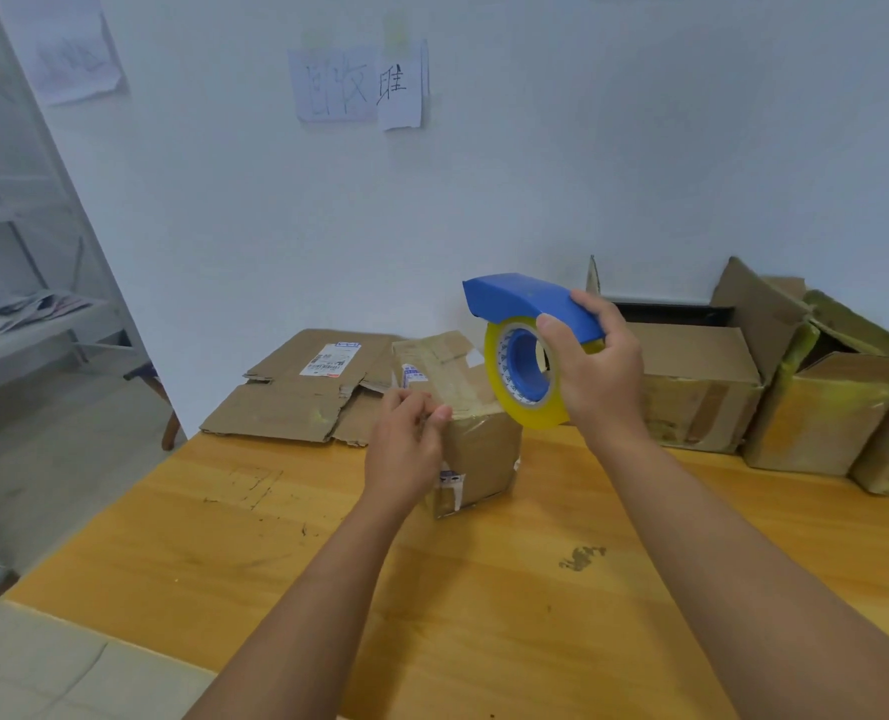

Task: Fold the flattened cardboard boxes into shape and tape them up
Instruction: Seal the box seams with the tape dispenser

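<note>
Tabletop box sits below right-hand grip on dispenser.

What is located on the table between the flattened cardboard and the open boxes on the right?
In the head view, the small taped box stands there, with the left hand on it and the right hand holding the tape dispenser above.
</note>
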